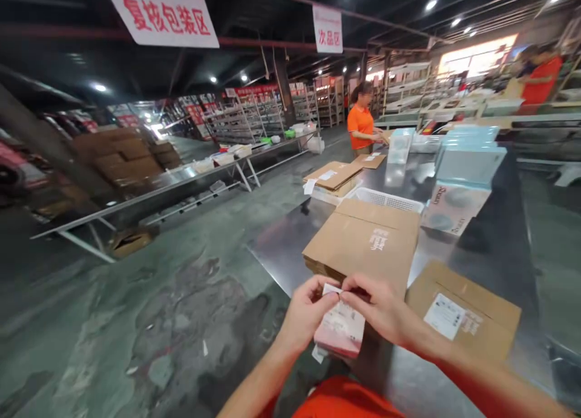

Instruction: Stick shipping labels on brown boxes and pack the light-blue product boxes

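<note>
My left hand (pixel 306 312) and my right hand (pixel 384 306) meet at the top edge of a pad of printed paper slips (pixel 342 327), white with a pinkish lower side. Thumb and fingers of each hand are pinched on the top slip, close together. The pad lies at the near edge of the steel table, just in front of a stack of flat brown cardboard cartons (pixel 358 242). To the right of my right hand rests a flat carton (pixel 481 306) bearing a white label (pixel 443 316).
A white plastic basket (pixel 385 197) sits behind the carton stack. Pale blue and pink product boxes (pixel 458 206) line the right side of the steel table (pixel 499 248). A co-worker in orange (pixel 361 124) stands at the far end. A long bench (pixel 172 179) runs along the left.
</note>
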Motion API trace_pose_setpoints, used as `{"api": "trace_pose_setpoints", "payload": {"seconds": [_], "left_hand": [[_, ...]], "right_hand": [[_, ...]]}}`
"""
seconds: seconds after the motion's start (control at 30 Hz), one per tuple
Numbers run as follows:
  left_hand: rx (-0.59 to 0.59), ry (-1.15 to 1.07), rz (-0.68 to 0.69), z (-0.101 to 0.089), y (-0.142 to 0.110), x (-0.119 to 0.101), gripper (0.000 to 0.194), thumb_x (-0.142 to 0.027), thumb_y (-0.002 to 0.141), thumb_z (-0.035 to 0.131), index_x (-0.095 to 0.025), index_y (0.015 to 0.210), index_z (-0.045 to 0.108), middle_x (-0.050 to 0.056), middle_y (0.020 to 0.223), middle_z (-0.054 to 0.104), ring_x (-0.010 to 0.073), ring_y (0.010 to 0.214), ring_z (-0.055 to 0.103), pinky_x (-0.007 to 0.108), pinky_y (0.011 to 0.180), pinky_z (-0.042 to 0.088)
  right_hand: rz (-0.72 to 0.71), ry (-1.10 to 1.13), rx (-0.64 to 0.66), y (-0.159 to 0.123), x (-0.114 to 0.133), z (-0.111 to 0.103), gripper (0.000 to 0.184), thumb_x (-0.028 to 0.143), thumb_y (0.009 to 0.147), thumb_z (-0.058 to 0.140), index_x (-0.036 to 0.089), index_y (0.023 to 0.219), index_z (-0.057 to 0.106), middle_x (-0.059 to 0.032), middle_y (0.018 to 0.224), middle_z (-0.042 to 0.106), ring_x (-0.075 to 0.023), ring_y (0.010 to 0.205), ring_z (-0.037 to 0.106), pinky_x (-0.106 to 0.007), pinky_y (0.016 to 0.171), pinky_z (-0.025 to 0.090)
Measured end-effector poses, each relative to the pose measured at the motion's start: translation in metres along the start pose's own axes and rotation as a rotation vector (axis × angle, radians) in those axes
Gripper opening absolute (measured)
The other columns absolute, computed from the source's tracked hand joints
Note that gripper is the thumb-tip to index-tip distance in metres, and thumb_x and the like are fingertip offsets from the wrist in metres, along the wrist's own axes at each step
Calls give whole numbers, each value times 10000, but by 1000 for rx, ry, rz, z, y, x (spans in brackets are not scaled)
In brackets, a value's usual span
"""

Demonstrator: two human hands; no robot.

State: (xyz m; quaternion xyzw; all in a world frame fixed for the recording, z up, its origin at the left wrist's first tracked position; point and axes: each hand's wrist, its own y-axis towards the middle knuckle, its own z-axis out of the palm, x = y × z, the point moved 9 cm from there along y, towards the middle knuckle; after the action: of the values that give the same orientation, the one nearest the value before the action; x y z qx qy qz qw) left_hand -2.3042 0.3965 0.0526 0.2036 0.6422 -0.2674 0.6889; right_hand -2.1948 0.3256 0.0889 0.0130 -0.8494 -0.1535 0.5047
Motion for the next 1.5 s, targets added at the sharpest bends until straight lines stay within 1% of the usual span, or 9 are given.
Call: {"api": "trace_pose_setpoints", "payload": {"seconds": [0.17, 0.37, 0.5, 0.63, 0.8, 0.9, 1.0, 1.17, 1.5], "left_hand": [[-86, 90, 54, -10, 30, 2, 416, -441, 687, 729, -183, 546, 435, -73, 513, 399, 61, 514, 348, 204, 513, 290], [-18, 64, -156, -30, 70, 54, 501, -585, 558, 800, -181, 595, 505, -69, 520, 451, 72, 497, 378, 222, 494, 282], [33, 7, -295, -42, 63, 96, 543, -525, 496, 869, -123, 806, 677, 44, 746, 683, 148, 655, 577, 266, 633, 430], [65, -11, -297, -42, 55, 113, 493, -540, 582, 814, -118, 797, 676, 37, 740, 673, 148, 675, 575, 267, 672, 432], [50, 57, -197, -45, 54, 95, 367, -440, 684, 752, -139, 870, 651, 37, 867, 675, 145, 783, 590, 239, 735, 444], [-66, 52, -160, -57, 45, 73, 609, -343, 640, 781, -176, 1183, 560, 83, 1197, 633, 116, 753, 608, 245, 733, 474], [-150, 66, -179, -64, 34, 61, 570, -320, 658, 768, -202, 1142, 491, 15, 984, 657, 66, 548, 520, 219, 574, 420], [100, 120, -264, -23, 35, 60, 354, -458, 667, 734, -181, 714, 518, -60, 588, 489, 81, 507, 452, 209, 494, 346], [380, -189, -389, 41, 57, 17, 586, -615, 502, 843, -143, 776, 628, -53, 567, 508, 43, 450, 401, 187, 451, 297]], "right_hand": [[-22, -177, 7, 22, -1, -21, 283, 418, 925, 517, 193, 792, 627, -6, 688, 630, -136, 633, 539, -259, 599, 395], [122, -440, -300, 92, -66, -117, 354, 542, 861, 527, 199, 809, 593, -56, 775, 646, -214, 731, 593, -321, 666, 427], [305, -742, -60, 117, -115, -110, 443, 579, 826, 593, 199, 1054, 600, -117, 960, 685, -298, 840, 626, -384, 723, 449], [301, -826, -57, 118, -132, -101, 489, 571, 802, 661, 197, 1113, 609, -134, 935, 678, -295, 788, 603, -409, 712, 439], [240, -546, -196, 116, -133, -111, 249, 450, 791, 674, 223, 879, 628, -65, 741, 627, -217, 668, 526, -374, 652, 401], [178, -385, -253, 108, -120, -112, 228, 434, 866, 522, 227, 828, 608, -61, 777, 648, -207, 691, 548, -379, 677, 428], [152, -327, -371, 95, -107, -116, 286, 486, 872, 505, 223, 867, 617, -66, 830, 662, -210, 735, 580, -369, 700, 458], [135, -272, -438, 80, -98, -114, 318, 525, 833, 540, 216, 830, 615, -44, 772, 649, -197, 703, 575, -344, 690, 461], [76, -205, -489, 63, -95, -108, 273, 475, 871, 501, 212, 854, 570, -38, 791, 615, -189, 707, 552, -334, 685, 445]]}}
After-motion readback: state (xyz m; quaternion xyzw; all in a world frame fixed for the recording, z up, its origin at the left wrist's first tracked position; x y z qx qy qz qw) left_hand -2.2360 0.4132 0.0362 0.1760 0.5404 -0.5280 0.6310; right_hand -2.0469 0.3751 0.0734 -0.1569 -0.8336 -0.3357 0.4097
